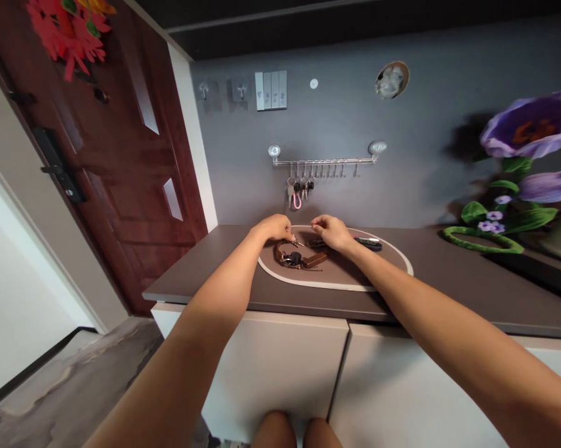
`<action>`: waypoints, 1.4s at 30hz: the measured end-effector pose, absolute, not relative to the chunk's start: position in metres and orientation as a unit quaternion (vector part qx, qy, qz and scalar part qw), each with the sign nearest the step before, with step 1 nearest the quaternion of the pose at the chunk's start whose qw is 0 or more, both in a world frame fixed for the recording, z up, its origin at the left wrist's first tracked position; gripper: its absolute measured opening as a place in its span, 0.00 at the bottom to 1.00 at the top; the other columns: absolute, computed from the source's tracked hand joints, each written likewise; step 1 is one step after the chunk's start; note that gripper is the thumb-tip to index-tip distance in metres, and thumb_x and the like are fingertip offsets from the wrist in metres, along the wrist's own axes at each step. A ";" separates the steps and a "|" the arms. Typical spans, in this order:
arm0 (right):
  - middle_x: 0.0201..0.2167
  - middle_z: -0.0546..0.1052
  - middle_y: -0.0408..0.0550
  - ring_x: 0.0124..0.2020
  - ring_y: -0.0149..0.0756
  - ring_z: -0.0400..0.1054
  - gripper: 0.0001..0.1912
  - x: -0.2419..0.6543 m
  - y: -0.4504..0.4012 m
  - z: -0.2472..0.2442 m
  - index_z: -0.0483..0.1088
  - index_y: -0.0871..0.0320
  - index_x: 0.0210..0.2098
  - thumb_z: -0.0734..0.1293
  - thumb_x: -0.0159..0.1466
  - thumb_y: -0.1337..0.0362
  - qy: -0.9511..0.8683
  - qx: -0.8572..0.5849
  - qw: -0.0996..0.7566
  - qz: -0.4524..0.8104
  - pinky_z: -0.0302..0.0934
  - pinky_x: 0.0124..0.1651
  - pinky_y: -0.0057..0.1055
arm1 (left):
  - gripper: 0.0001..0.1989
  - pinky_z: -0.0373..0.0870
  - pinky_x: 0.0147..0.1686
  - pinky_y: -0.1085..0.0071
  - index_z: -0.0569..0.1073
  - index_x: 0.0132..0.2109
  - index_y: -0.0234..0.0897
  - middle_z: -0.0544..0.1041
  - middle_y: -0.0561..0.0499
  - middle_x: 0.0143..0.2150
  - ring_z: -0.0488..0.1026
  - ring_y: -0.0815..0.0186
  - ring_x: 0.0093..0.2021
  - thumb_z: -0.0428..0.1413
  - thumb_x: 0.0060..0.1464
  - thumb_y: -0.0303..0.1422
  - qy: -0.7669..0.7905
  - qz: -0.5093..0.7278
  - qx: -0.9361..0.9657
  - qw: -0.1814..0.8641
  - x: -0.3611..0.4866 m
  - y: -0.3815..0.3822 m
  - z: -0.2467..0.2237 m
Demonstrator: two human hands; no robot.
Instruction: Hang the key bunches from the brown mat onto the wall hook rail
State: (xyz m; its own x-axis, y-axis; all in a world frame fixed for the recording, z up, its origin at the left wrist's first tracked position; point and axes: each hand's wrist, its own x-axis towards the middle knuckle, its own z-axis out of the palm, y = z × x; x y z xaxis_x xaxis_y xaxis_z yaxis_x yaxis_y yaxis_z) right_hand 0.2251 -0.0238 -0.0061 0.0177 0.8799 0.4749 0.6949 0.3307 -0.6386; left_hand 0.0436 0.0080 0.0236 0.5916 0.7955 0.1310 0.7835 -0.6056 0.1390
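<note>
- Curling beside the key bunch (295, 257), your left hand (275, 228) is nearer; its grip can't be told.
- Bunch: on the mat (327, 286), five o'clock from it; brown fob (315, 260) points two-to-eight.
- Your right hand (332, 233), bunch at eight o'clock: bent fingers, hold unclear.

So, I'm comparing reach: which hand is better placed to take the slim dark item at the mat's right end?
The right hand, probably: it is nearer the slim dark item, while the left hand would have to reach across the mat.
</note>
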 end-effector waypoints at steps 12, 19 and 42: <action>0.33 0.75 0.47 0.33 0.32 0.66 0.08 0.223 -0.020 -0.009 0.70 0.59 0.34 0.60 0.56 0.68 -0.748 -0.572 0.336 0.014 0.56 0.40 0.26 | 0.10 0.53 0.23 0.77 0.74 0.26 0.30 0.67 0.54 0.20 0.58 0.74 0.21 0.52 0.43 0.33 0.469 0.110 0.875 0.044 0.039 0.010 0.025; 0.34 0.75 0.49 0.34 0.34 0.66 0.08 0.221 -0.022 -0.006 0.70 0.59 0.34 0.60 0.57 0.68 -0.755 -0.569 0.325 0.012 0.56 0.40 0.27 | 0.09 0.54 0.23 0.77 0.73 0.26 0.29 0.67 0.54 0.21 0.60 0.74 0.22 0.51 0.43 0.31 0.466 0.176 0.861 0.098 0.039 0.008 0.030; 0.35 0.75 0.50 0.35 0.34 0.67 0.10 0.219 -0.028 0.000 0.69 0.60 0.36 0.59 0.57 0.68 -0.761 -0.532 0.371 -0.014 0.57 0.41 0.28 | 0.04 0.67 0.41 0.67 0.70 0.29 0.29 0.74 0.47 0.30 0.71 0.71 0.31 0.53 0.48 0.26 0.361 0.422 0.644 0.526 0.044 0.005 0.037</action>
State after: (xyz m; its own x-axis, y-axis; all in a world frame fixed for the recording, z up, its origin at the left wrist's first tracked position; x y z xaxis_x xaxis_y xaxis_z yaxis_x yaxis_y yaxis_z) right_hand 0.2189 -0.0285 -0.0001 -0.1593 0.7995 0.5791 0.8204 0.4335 -0.3729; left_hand 0.0442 0.0047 0.0365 0.3830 0.9089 0.1650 0.0207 -0.1870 0.9821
